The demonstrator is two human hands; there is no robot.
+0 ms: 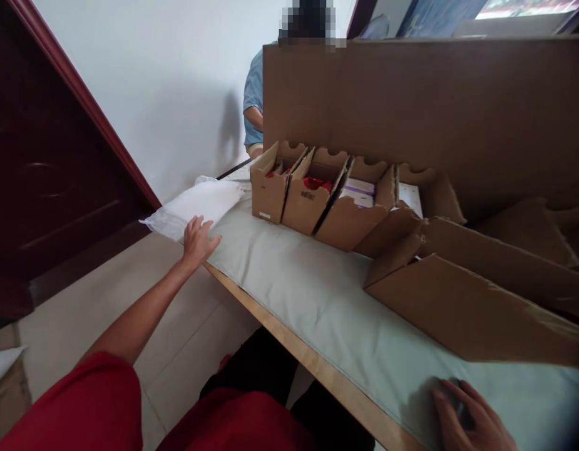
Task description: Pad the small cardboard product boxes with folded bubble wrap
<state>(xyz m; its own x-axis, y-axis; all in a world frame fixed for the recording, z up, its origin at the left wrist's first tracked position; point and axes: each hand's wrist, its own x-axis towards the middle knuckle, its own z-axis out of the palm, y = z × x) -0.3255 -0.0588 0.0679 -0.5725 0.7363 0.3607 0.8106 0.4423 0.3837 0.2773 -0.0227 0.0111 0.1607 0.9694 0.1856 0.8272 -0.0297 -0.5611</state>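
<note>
My left hand [199, 241] is stretched out with its fingers apart at the near edge of a stack of thin white plastic bags [199, 203]. The fingertips reach the bags or lie just over them; I cannot tell whether they touch. At the lower right, my right hand [472, 416] curves over a dark, rounded computer mouse [459, 404] on the pale tablecloth [289, 282]. Its fingers lie along the mouse, and the palm hides part of it.
Open cardboard bins [348, 222] stand in a row along the table, some holding red packets [317, 183] and white-purple boxes [359, 191]. A larger cardboard box [458, 307] lies nearer right. Behind rises a cardboard panel [411, 100]; a person in blue [254, 81] is beyond it.
</note>
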